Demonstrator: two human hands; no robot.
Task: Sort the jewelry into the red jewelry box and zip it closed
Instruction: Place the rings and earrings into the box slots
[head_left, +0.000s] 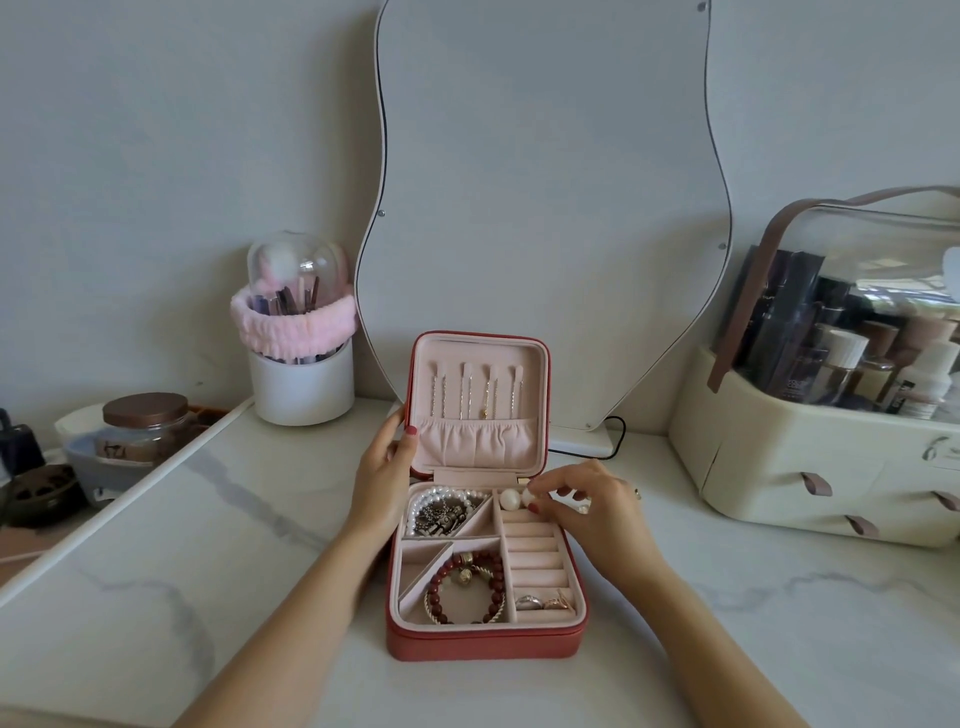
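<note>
The red jewelry box (483, 644) lies open on the marble table with its pink lid (478, 400) standing upright. My left hand (387, 467) grips the lid's left edge. My right hand (587, 506) pinches a white pearl earring (529, 498) over the top of the ring-roll column, beside another pearl (509, 500) resting there. A pearl necklace with a silver chain (441, 512) fills the top left compartment. A dark red bead bracelet (467, 584) lies in the lower compartment. Rings (543, 603) sit at the bottom right. Thin chains (475, 392) hang inside the lid.
A wavy mirror (545, 208) stands behind the box, its cable (618, 436) at the right. A white brush holder with a pink band (298, 338) is at back left. A cream cosmetics organiser (810, 467) stands at right. Jars (143, 421) sit on a lower surface at left.
</note>
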